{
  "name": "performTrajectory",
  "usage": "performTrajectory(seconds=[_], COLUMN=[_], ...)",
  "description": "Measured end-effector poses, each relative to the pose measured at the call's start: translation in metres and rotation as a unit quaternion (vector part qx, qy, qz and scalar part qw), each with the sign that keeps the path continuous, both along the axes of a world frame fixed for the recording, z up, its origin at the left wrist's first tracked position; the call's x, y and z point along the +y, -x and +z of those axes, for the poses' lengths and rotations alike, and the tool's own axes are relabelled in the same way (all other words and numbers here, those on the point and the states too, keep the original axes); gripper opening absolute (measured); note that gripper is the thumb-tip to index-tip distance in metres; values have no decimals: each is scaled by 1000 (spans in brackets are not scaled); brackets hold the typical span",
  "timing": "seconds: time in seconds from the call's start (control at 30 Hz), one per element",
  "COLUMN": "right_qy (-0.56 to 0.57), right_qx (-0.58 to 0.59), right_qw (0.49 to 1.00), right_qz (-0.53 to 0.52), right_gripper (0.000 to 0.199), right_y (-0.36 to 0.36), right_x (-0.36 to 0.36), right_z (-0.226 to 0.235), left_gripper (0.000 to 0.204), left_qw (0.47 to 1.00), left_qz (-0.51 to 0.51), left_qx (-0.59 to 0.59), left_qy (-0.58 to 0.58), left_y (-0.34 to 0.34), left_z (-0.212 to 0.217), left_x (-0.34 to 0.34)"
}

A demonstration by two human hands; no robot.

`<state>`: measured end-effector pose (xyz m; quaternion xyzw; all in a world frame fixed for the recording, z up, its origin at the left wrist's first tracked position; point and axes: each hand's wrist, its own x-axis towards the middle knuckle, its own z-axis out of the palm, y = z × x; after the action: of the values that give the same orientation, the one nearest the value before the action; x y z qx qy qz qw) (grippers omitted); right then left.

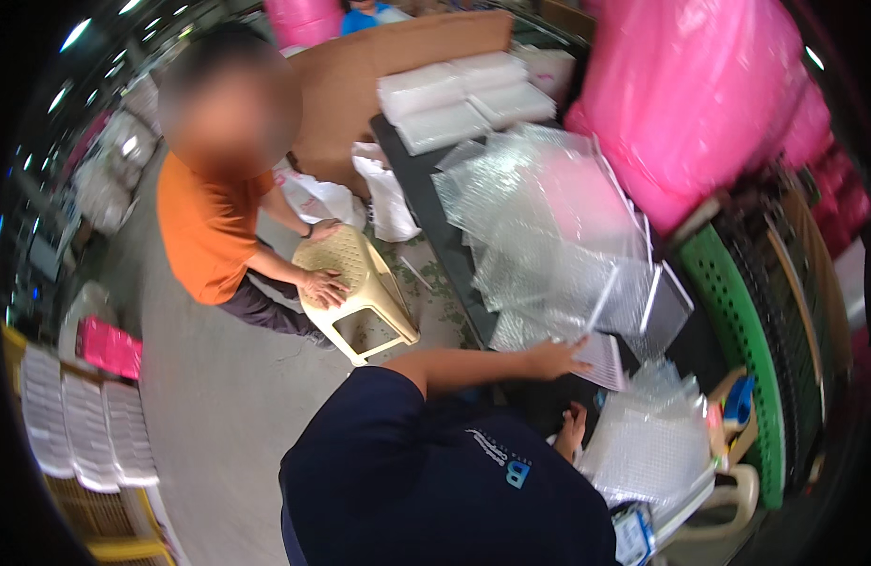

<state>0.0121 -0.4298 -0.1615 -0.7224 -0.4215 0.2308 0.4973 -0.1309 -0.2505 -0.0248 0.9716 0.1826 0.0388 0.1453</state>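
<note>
My left hand [558, 358] reaches across my dark blue shirt to the dark table [426, 198] and pinches the near edge of a flat white ribbed sheet [605, 363]. Clear bubble-wrap pieces [539, 226] lie heaped over the table just beyond it. My right hand [572, 429] sits lower, close to my body, beside a pile of bubble-wrap bags [647, 443]. Its fingers are partly hidden, so I cannot tell whether it holds anything.
A person in an orange shirt [209, 226] crouches at the left with both hands on a cream plastic stool [355, 283]. Big pink rolls [699, 94], a green crate [737, 321], stacked bubble-wrap packs [454, 94], cardboard [398, 66] and white stacks [86, 424] surround me.
</note>
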Motion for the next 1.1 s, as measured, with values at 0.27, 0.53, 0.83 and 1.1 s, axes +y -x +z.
performTrajectory(seconds=[0.27,0.53,0.83,1.1], right_qy=[78,97,49,19], right_qx=[40,123,-10,2], right_qw=[996,988,999,1000], right_qz=[8,3,-1,12], right_gripper=[27,26,20,20], right_y=[-12,-9,1,-2], right_x=[4,5,8,10], right_z=[-14,-1,20,16], left_gripper=[53,37,49,52], left_qw=[984,956,922,986], left_qz=[31,56,63,152], left_qx=[-131,-283,-379,46], left_qy=[116,53,-49,-55], left_y=[-7,14,-47,-59], left_z=[136,250,152,-3], left_x=[65,193,227,222])
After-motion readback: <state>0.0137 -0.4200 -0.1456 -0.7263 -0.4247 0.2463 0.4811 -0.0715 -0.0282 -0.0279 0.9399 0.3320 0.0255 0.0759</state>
